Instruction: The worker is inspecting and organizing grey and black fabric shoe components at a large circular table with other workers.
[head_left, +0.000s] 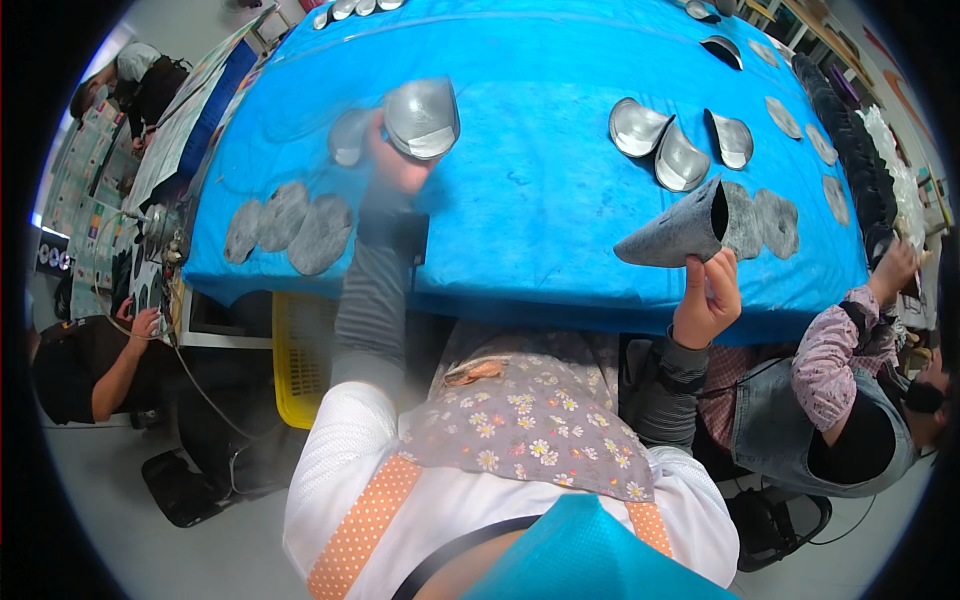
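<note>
My left hand [402,165], smeared by motion, reaches over the table with a shiny silver-grey cupped piece [420,120], shaped like a slipper upper, at its fingertips. Just left of that hand is a second, blurred grey piece [347,137]. My right hand [708,298] is closed near the table's front edge. Thumb and fingers pinch the lower rim of a mottled grey curved upper [668,232], its dark hollow facing right. Beyond it stand shiny cupped pieces [683,160], and flat grey oval pieces [777,222] lie to its right.
A blue sheet [520,200] covers the table. Flat grey ovals [322,235] lie at the left front, above a yellow basket [297,360]. More cupped pieces [722,50] stand farther back. One person [850,400] sits close on my right; others are at the left.
</note>
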